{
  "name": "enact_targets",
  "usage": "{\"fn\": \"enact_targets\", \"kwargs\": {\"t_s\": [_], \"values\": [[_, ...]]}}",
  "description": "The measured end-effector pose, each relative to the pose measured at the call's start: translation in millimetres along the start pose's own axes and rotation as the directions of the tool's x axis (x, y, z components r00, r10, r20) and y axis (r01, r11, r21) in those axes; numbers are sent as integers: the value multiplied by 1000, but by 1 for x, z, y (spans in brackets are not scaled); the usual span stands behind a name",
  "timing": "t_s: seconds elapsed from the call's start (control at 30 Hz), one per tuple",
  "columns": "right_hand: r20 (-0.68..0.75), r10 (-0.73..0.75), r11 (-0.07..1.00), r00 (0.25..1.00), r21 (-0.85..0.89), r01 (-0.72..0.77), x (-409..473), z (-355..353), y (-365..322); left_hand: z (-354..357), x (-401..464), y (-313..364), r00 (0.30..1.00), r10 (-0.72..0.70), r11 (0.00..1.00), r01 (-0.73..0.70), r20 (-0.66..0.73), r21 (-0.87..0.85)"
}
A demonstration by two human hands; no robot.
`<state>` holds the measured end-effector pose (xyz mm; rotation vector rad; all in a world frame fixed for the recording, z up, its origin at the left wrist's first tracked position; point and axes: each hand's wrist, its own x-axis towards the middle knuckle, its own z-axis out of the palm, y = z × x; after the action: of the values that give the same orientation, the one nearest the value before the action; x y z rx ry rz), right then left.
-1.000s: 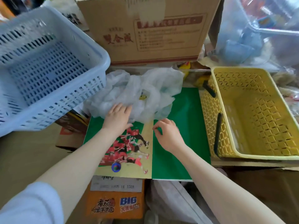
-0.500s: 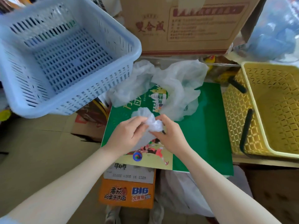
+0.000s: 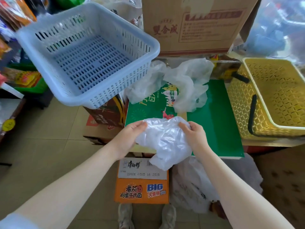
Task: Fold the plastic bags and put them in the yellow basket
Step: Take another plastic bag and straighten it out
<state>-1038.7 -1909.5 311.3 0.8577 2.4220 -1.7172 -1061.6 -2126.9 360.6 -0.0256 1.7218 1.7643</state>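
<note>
L hand (image 3: 127, 139) + R hand (image 3: 195, 138) each grip an end of a crumpled clear plastic bag (image 3: 165, 142) held over green board (image 3: 217, 123), more bags (image 3: 181, 85) piled behind, yellow basket (image 3: 257, 100) to right.

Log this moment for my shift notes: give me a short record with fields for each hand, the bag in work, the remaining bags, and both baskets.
left hand: grips the bag's left edge
right hand: grips its right edge
held plastic bag: crumpled, lifted, not yet folded
remaining plastic bags: loose heap on the green board
yellow basket: right of the board, no bags visible inside
blue basket: upper left, nothing visible inside
</note>
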Motion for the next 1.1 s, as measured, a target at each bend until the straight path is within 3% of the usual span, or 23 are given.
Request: {"fn": "enact_targets", "kwargs": {"t_s": [0.1, 0.2, 0.23, 0.3, 0.37, 0.43, 0.53, 0.6, 0.67, 0.73, 0.8, 0.83, 0.87, 0.93, 0.97, 1.0, 1.03, 1.1], "values": [[-55, -42, 987, 998, -155, 33, -20, 19, -10, -10, -8, -1, 985, 90, 989, -70, -148, 133], [-67, -301, 943, 951, -171, 286, -58, 36, -37, -30, -15, 2, 927, 202, 967, -138, -317, 213], [-4, -391, 910, 920, -147, 387, -75, 42, -48, -35, -19, 7, 909, 233, 963, -167, -345, 211], [200, -426, 887, 882, -99, 451, -105, 57, -65, -44, -22, 12, 900, 238, 965, -175, -365, 197], [283, -356, 892, 890, -181, 414, -122, 75, -67, -52, -25, 15, 906, 247, 963, -189, -345, 191], [214, -298, 917, 930, -208, 342, -121, 86, -65, -57, -29, 17, 912, 256, 962, -209, -320, 174], [15, -80, 992, 997, 95, 78, -112, 84, -63, -71, -34, 23, 939, 212, 977, -194, -271, 92], [-105, 129, 956, 986, 276, -95, -106, 67, -61, -91, -37, 21, 969, 147, 987, -131, -198, 92], [-121, 304, 857, 945, 469, -216, -100, 48, -51, -113, -38, 18, 994, 48, 966, -22, -95, 257], [-103, 410, 795, 906, 528, -299, -94, 40, -40, -126, -40, 7, 998, -63, 838, 60, -12, 543], [-95, 408, 829, 908, 456, -324, -93, 43, -37, -133, -39, -2, 994, -101, 456, 84, -42, 886], [-87, 400, 843, 912, 425, -329, -95, 46, -37, -136, -38, -7, 995, -62, 277, 96, -82, 956], [-59, 387, 843, 920, 428, -327, -98, 52, -40, -138, -36, -12, 992, -10, 194, 126, -126, 973], [55, 347, 813, 936, 481, -329, -104, 60, -48, -137, -35, -17, 976, 137, 249, 130, -168, 960], [119, 314, 808, 942, 487, -331, -107, 63, -51, -132, -35, -17, 968, 217, 294, 59, -127, 954], [186, 271, 814, 944, 479, -328, -110, 65, -53, -126, -38, -13, 961, 267, 388, -39, -71, 921], [249, 223, 823, 942, 470, -319, -113, 65, -53, -117, -40, -9, 970, 244, 542, -122, -17, 832], [363, 112, 817, 925, 496, -294, -120, 66, -59, -98, -49, 0, 982, 63, 824, -151, 177, 546]]}}
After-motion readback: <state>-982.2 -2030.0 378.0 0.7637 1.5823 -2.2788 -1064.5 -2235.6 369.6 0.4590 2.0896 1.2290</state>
